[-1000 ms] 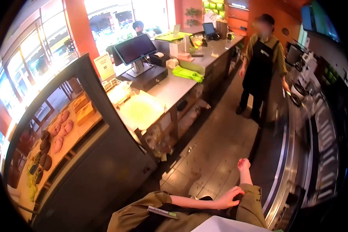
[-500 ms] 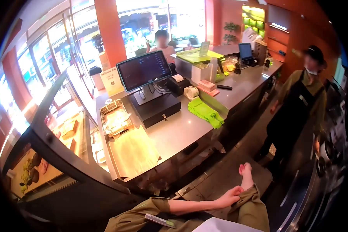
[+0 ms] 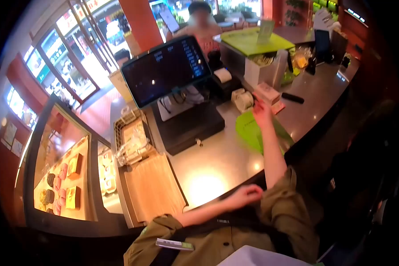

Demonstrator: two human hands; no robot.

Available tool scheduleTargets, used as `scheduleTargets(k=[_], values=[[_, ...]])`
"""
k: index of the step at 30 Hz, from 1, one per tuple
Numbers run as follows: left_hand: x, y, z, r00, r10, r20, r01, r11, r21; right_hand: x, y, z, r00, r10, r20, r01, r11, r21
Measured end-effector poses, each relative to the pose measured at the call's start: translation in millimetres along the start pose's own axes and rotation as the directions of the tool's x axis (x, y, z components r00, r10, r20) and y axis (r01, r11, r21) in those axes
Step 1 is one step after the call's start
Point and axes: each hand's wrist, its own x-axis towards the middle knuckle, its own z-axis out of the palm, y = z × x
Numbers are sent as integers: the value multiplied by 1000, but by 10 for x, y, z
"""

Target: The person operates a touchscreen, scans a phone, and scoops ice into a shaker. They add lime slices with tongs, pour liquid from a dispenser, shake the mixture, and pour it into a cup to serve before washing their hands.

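Observation:
My right hand reaches out over the counter, somewhat blurred, with its fingers stretched forward. Its fingertips overlap the near side of a pink box, and a white paper roll lies just left of them. Under the wrist and forearm spreads a flat, bright green folded item, partly hidden by the arm. Close in front of my body, at the counter's front edge, my left hand is loosely curled, with nothing visible in it.
A register screen stands on a black cash drawer. Left are a wire basket, a brown tray and a glass pastry case. A black handheld object lies right. Across the counter, a person raises a phone.
My right hand has moved from beside my left hand to above the counter. My left hand has let go of the right sleeve. The view has turned right-side co-worker mostly into shadow.

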Motion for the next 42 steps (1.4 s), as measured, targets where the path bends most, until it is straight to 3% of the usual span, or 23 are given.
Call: scheduleTargets(k=[1,2,3,5,7,11,13,16,17,19,21,22,23,24,25,27,29,30,33,34,35,38,42], values=[[74,-16,-179,986,6,-166,-1,999,35,64,181,373,981,24,-193,-50,991,-128],[124,6,-438,969,8,-249,5,999,52,360,359,368,998,65,11,-59,958,-281],[137,17,-705,946,29,-323,-1,996,87,340,440,761,998,60,-21,-62,832,-551],[107,49,-1142,806,152,-572,-71,984,161,907,870,892,988,-63,138,151,499,-853],[-39,69,-1480,620,123,-775,-144,989,42,1496,1246,811,883,-136,449,454,8,-891],[-458,40,-1914,274,61,-960,-226,974,-2,1836,1431,1107,892,-141,429,443,90,-892],[-544,-101,-2153,88,41,-995,-233,972,20,1804,1517,1230,832,-157,532,546,58,-836],[-388,-159,-2586,-71,166,-984,-179,968,177,1706,1632,1288,845,-300,443,461,-13,-888],[-264,-71,-2705,-83,232,-969,-130,962,242,1716,1657,1281,847,-312,431,450,-12,-893],[65,112,-2943,-74,311,-948,-28,949,313,1860,1625,1176,881,-225,416,458,183,-870],[433,35,-3294,-129,431,-893,109,901,419,2122,1417,1127,953,-116,279,300,477,-826],[607,24,-3440,-153,473,-868,191,876,444,2240,1243,1240,927,-231,296,374,485,-791],[752,-22,-3518,-163,517,-840,283,840,462,2613,1210,1168,873,-379,307,460,429,-777],[865,-18,-3542,-160,610,-776,455,744,490,2796,1081,1266,842,-419,341,507,394,-767],[945,-9,-3556,-134,696,-706,610,619,495,3160,1060,1217,823,-441,356,488,232,-841],[1014,50,-3589,-136,764,-631,668,541,511,3795,1080,1141,825,-367,430,438,-67,-897],[1024,29,-3570,-167,763,-624,723,525,448,4293,1234,1047,824,-315,472,412,-239,-879],[1047,49,-3554,-145,789,-597,774,467,429,4388,1253,1106,928,-189,320,277,-222,-935],[1042,-23,-3570,-191,726,-660,747,544,382,4716,1468,1086,951,-193,240,157,-366,-917],[1029,-53,-3568,-174,723,-669,753,535,383,4761,1475,1087,974,-124,191,156,-250,-956],[1018,-77,-3573,-157,720,-676,758,527,385,4861,1556,1037,972,-145,184,137,-286,-948],[1021,-80,-3572,-165,706,-688,760,536,368,4911,1662,957,923,-260,284,167,-393,-904],[1061,-55,-3561,-204,701,-683,757,555,345,4732,1563,1084,859,-329,393,260,-380,-888]])
